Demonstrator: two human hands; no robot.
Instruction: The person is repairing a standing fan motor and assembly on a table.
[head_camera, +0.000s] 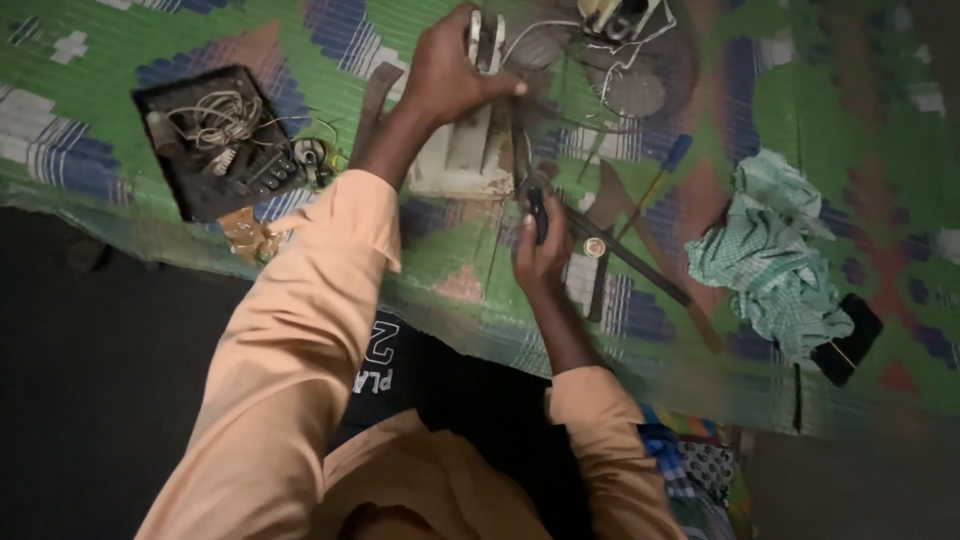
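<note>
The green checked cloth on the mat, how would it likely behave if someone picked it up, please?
The green checked cloth lies crumpled in loose folds, so it would probably hang floppy and light. It looks unlikely to roll or break, though its folds might snag nearby tools.

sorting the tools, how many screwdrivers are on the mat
1 that I can make out: a blue-handled screwdriver on the green mat, left of the checked cloth. Others may be hidden among the dark tools.
</note>
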